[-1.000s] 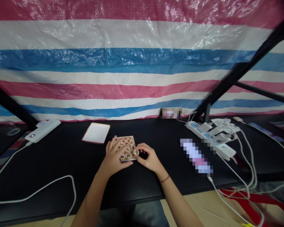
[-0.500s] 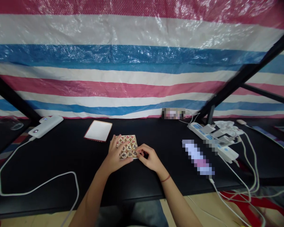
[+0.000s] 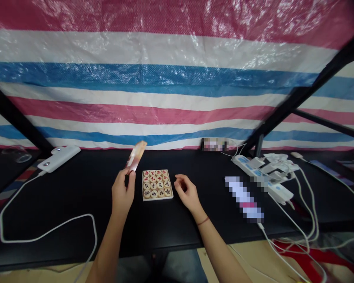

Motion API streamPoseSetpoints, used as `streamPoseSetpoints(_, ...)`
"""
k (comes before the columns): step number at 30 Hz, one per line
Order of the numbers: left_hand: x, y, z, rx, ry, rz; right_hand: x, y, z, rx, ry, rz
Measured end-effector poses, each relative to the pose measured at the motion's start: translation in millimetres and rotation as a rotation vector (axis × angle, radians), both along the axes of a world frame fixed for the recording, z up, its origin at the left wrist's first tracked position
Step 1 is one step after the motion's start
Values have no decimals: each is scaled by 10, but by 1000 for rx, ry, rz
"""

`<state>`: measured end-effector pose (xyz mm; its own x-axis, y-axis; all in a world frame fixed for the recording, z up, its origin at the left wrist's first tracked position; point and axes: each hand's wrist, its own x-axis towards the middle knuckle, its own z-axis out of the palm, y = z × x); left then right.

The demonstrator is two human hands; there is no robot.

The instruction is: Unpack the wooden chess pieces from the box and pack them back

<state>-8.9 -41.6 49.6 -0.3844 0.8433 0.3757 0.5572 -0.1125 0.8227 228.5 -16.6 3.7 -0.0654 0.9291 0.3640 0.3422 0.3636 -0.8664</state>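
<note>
A shallow white-rimmed box (image 3: 171, 196) lies flat on the black table, filled with rows of round wooden Chinese chess pieces (image 3: 159, 184). Red characters mark the far rows, black ones the near rows. To the left, my left hand (image 3: 123, 192) pinches the box lid (image 3: 136, 156) between thumb and fingers. The lid is raised and tilted nearly edge-on, its printed outside partly showing. My right hand (image 3: 188, 193) rests just right of the box, apart from it. Its fingers are loosely curled, with a gap to the thumb and nothing visible between them.
A white power bank (image 3: 60, 158) with a cable sits at the back left. On the right are a blurred phone (image 3: 244, 199), a white power strip (image 3: 264, 179) and tangled cables. Another blurred item (image 3: 214, 144) stands by the striped sheet (image 3: 153, 106) behind.
My left hand has left the chess pieces and lifted the lid off the table at the left. My right hand has moved slightly away from the box's right edge.
</note>
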Motion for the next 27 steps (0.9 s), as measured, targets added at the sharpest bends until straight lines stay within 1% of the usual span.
streamPoseSetpoints(2,133,-109,108,4,-356,-113,-21,0,53,37,16,26)
streamPoseSetpoints(4,269,-190,138,-12,-697,-266,-68,-7,128,16,84,85)
streamPoseSetpoints(5,326,-216,128,-36,-827,-325,-100,-10,167,-23,127,113)
streamPoseSetpoints(7,402,-243,73,-98,-984,-391,-165,-9,227,-132,205,127)
streamPoseSetpoints(9,413,-243,1,-172,-1005,-391,-214,9,249,-230,255,72)
streamPoseSetpoints(10,397,-237,-32,-218,-952,-361,-229,22,244,-263,264,32)
streamPoseSetpoints(11,372,-229,-61,-264,-854,-317,-238,37,232,-287,259,-7)
streamPoseSetpoints(13,311,-212,-106,-335,-571,-224,-247,62,194,-313,192,-68)
streamPoseSetpoints(15,261,-197,-137,-357,-280,-164,-258,67,164,-304,76,-111)
streamPoseSetpoints(17,235,-189,-166,-347,-69,-127,-281,48,159,-282,-56,-150)
streamPoseSetpoints(20,223,-195,-210,-353,100,-92,-323,-11,186,-267,-259,-187)
streamPoseSetpoints(23,212,-227,-247,-416,205,-93,-338,-85,203,-259,-438,-195)
streamPoseSetpoints(25,202,-261,-265,-438,283,-97,-329,-140,189,-247,-543,-199)
streamPoseSetpoints(27,193,-295,-287,-422,358,-101,-317,-199,156,-222,-628,-199)
